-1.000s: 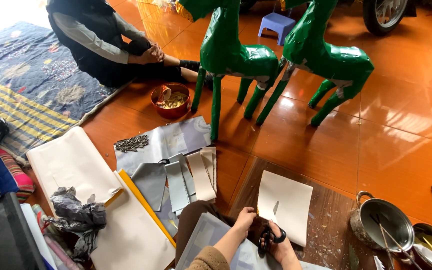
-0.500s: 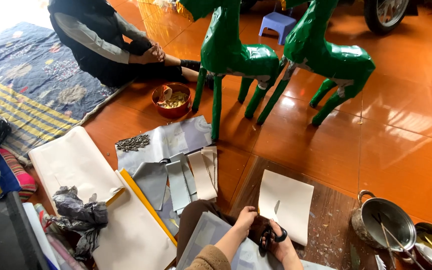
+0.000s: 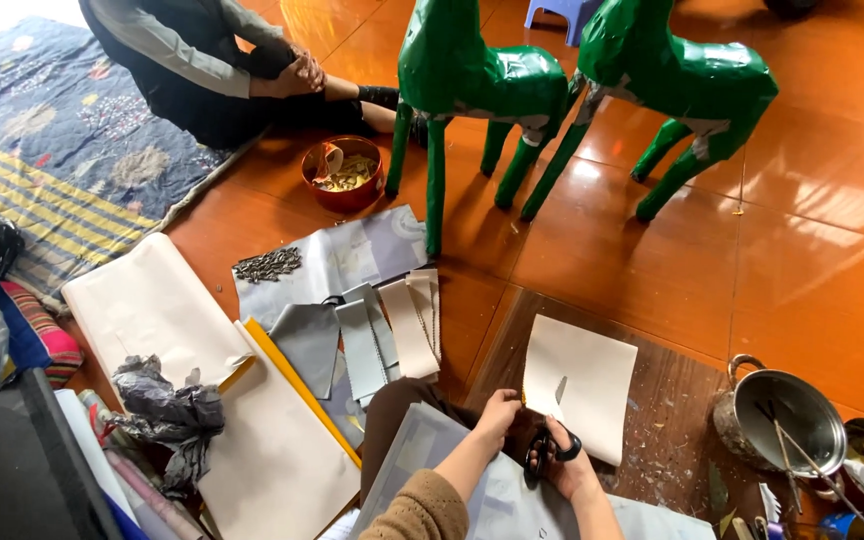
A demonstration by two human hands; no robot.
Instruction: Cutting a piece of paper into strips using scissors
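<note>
While our left hand (image 3: 497, 412) pinches the near edge of a cream paper sheet (image 3: 582, 385), we close our right hand (image 3: 564, 462) around black-handled scissors (image 3: 544, 452), fingers through the loops, blades at the sheet's lower edge. We note the sheet lies on a dark wooden board (image 3: 667, 420). A metal pot (image 3: 782, 420) sits to the right; two green animal figures (image 3: 572, 90) stand beyond.

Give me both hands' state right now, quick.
Left hand: closed, pinching the edge of the white paper sheet.
Right hand: closed around black scissors, at the sheet's lower edge.
</note>
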